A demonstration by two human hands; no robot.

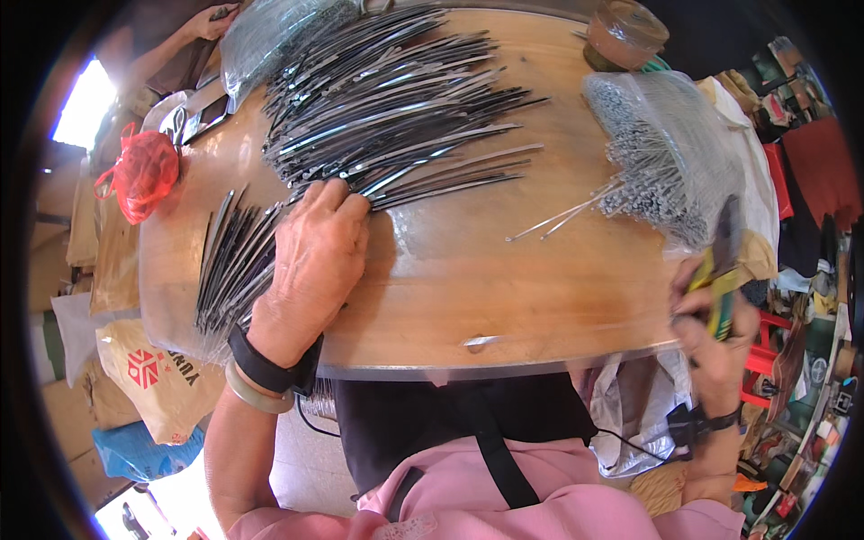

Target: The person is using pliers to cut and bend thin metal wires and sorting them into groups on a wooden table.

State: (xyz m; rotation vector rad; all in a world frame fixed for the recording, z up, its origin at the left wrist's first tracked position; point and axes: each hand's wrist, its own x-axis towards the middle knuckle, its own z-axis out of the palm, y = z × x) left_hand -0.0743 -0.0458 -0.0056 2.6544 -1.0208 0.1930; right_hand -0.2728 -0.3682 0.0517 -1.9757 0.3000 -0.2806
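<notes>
The left hand (319, 238), left of centre, is bent at the knuckles with its fingertips down among long, thin, dark strips (387, 99); whether it has hold of any cannot be told, as the hand itself hides the fingertips. The main pile of strips spans the upper centre of the frame, and a smaller fanned group (236, 265) lies at the lower left, beside the left wrist. The right hand (720, 333), at the right of the frame, is closed around pliers with yellow-and-black handles (722, 301), their dark head pointing upward. Above it, a clear plastic bag of thin, grey metal rods (657, 144) rests on the brown, wood-toned table (486, 297). A knotted, translucent red plastic bag (148, 171) sits at the upper left.
</notes>
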